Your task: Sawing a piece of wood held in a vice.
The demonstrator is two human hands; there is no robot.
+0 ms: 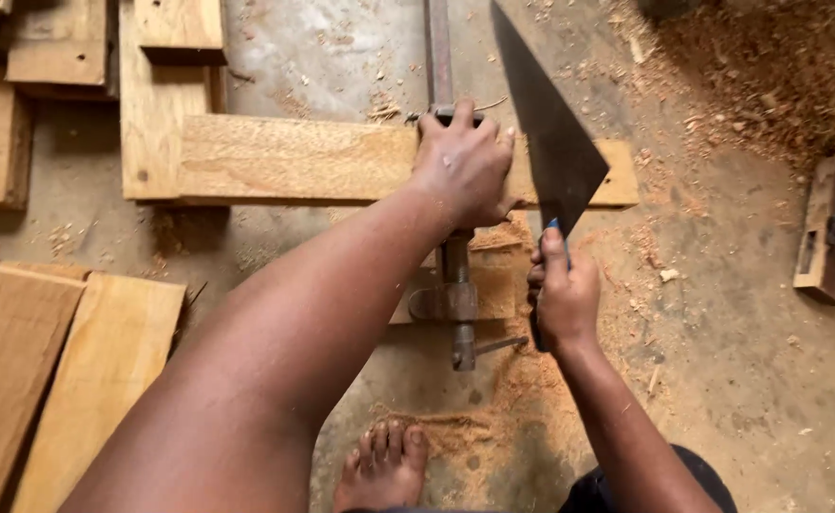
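Wooden board (294,160) under left hand (465,161), right hand (565,299) gripping saw (550,133), clamp (453,285) between

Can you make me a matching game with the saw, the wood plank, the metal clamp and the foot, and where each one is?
Things:
1. handsaw
2. plank
3. metal clamp
4. bare foot

Places:
A. pressed down under the left hand
B. on the sawdust-strewn floor at the bottom
C. gripped in the right hand
D. running under the plank, between the two hands

Pairs: 1-C, 2-A, 3-D, 4-B
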